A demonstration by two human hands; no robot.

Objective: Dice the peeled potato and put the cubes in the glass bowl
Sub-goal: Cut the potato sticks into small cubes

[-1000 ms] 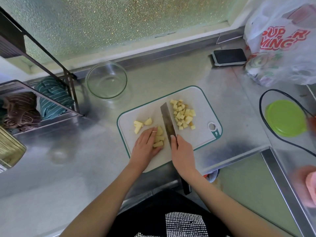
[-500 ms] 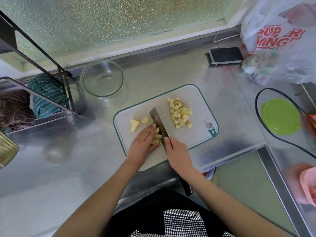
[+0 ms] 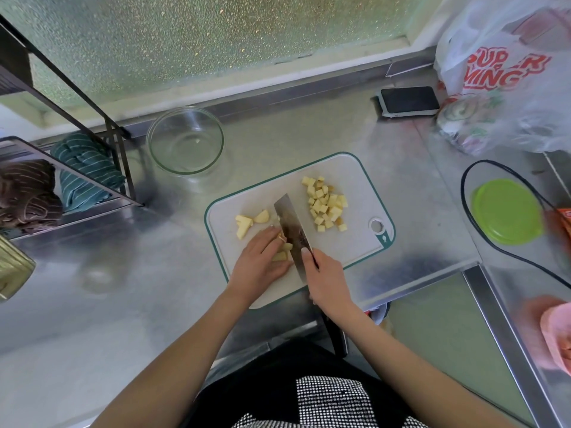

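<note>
On the white cutting board (image 3: 355, 245) my left hand (image 3: 262, 261) presses down on a few potato strips (image 3: 282, 253). My right hand (image 3: 324, 273) grips a cleaver (image 3: 292, 227), whose blade stands against the strips right beside my left fingers. A heap of potato cubes (image 3: 326, 203) lies on the board's right half. Two or three larger potato chunks (image 3: 248, 222) lie at the board's left. The glass bowl (image 3: 185, 140) stands behind the board to the left, with nothing visible in it.
A dish rack (image 3: 71, 168) with folded cloths stands at the left. A phone (image 3: 408, 100) and a plastic shopping bag (image 3: 509, 81) sit at the back right. A green lid (image 3: 506, 211) and a black cable (image 3: 482, 245) lie right of the board.
The cleaver has shifted left onto the potato strips under my left hand, and its blade has tilted. The camera view has drifted slightly.
</note>
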